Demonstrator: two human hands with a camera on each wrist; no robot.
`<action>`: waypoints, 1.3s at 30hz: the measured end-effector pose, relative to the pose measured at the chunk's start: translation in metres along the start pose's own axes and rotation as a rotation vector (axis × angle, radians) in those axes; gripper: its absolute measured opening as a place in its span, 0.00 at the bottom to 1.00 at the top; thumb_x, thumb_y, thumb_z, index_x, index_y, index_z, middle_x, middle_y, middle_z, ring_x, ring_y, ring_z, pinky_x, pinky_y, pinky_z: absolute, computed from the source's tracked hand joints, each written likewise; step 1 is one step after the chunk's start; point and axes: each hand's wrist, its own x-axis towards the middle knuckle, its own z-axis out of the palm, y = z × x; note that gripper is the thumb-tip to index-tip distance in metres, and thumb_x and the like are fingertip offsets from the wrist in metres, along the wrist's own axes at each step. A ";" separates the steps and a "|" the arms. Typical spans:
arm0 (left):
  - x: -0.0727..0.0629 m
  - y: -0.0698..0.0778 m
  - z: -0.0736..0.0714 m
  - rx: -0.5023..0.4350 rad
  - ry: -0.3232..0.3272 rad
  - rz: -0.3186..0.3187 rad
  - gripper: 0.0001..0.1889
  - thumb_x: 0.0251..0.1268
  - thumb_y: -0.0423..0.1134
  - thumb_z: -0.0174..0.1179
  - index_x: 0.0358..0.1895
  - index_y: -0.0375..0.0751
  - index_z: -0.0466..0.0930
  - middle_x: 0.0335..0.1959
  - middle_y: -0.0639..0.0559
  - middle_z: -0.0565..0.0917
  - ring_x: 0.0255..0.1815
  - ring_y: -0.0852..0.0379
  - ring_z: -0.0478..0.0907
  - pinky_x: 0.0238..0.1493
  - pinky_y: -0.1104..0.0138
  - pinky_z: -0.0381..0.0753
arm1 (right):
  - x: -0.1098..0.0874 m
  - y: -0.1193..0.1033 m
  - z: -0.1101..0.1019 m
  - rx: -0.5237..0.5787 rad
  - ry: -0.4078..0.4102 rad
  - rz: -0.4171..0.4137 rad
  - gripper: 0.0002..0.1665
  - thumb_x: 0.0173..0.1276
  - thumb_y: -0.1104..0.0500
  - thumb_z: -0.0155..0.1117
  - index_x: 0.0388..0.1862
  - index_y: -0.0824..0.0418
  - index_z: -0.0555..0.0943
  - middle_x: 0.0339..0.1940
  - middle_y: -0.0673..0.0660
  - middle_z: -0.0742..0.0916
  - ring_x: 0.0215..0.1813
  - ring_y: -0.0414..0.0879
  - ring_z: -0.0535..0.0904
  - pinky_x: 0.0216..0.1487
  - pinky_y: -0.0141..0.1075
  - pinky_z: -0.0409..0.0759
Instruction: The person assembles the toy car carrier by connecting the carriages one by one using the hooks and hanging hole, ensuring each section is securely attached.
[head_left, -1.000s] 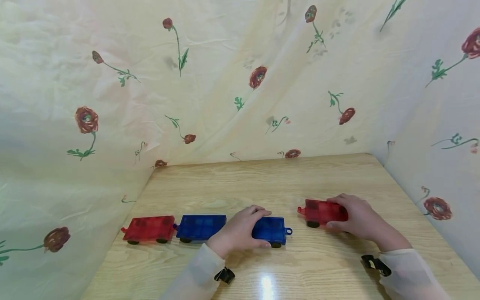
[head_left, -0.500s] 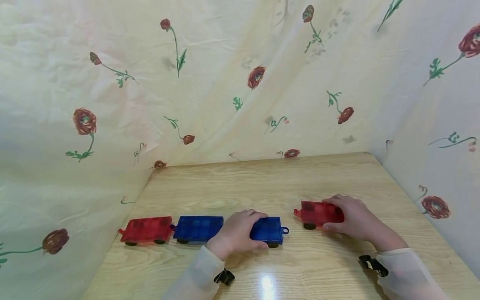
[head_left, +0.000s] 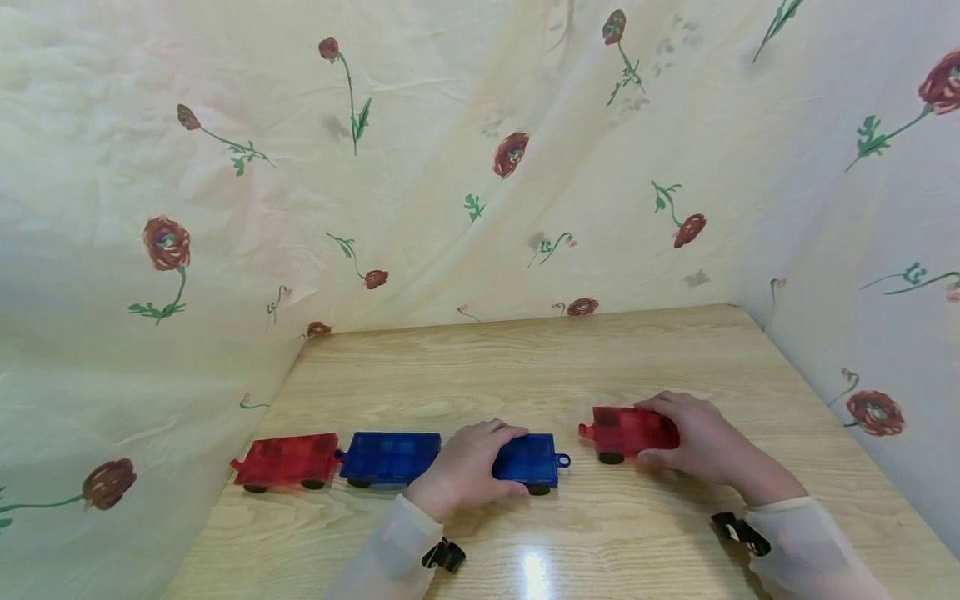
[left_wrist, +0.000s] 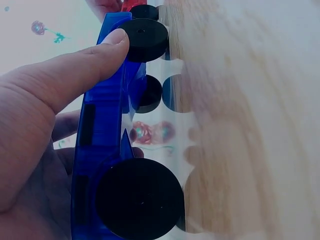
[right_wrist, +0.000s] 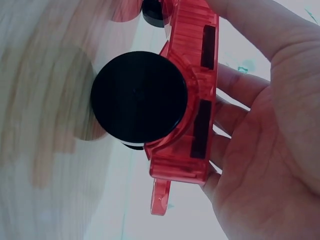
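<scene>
The red car (head_left: 626, 429), right of centre in the frame, is gripped by the right hand (head_left: 693, 437) and has slid left, so the gap to the blue car (head_left: 531, 460) has narrowed; they remain apart. The left hand (head_left: 465, 467) grips that blue car, the last of a row with another blue car (head_left: 388, 457) and a red one (head_left: 283, 458) on the bench (head_left: 525, 358).

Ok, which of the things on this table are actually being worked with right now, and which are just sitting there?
In hand:
- blue wagon, gripped by the left hand
- loose red wagon, gripped by the right hand, not yet touching the blue wagon's ring hitch

Sitting there:
- middle blue wagon and end red wagon, in line on the left hand's side
- flowered cloth behind the table
</scene>
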 end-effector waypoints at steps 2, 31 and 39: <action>0.000 -0.001 0.000 -0.005 0.001 -0.004 0.45 0.59 0.67 0.72 0.79 0.59 0.69 0.71 0.61 0.76 0.70 0.52 0.74 0.69 0.52 0.75 | 0.000 -0.001 0.000 0.002 -0.001 -0.002 0.45 0.54 0.39 0.85 0.66 0.59 0.82 0.56 0.56 0.86 0.54 0.56 0.80 0.53 0.57 0.75; -0.004 -0.002 -0.001 -0.118 0.040 -0.048 0.45 0.58 0.65 0.74 0.79 0.60 0.69 0.71 0.59 0.75 0.71 0.49 0.73 0.69 0.48 0.75 | 0.003 -0.013 0.009 -0.014 0.015 -0.062 0.42 0.53 0.42 0.87 0.64 0.57 0.84 0.55 0.52 0.86 0.53 0.52 0.81 0.52 0.54 0.74; -0.003 -0.003 -0.001 -0.119 0.050 -0.046 0.45 0.58 0.66 0.73 0.79 0.60 0.68 0.69 0.60 0.75 0.70 0.50 0.74 0.68 0.49 0.76 | 0.003 -0.014 0.011 0.001 0.002 -0.056 0.42 0.53 0.41 0.87 0.64 0.56 0.84 0.57 0.52 0.86 0.54 0.53 0.80 0.53 0.54 0.73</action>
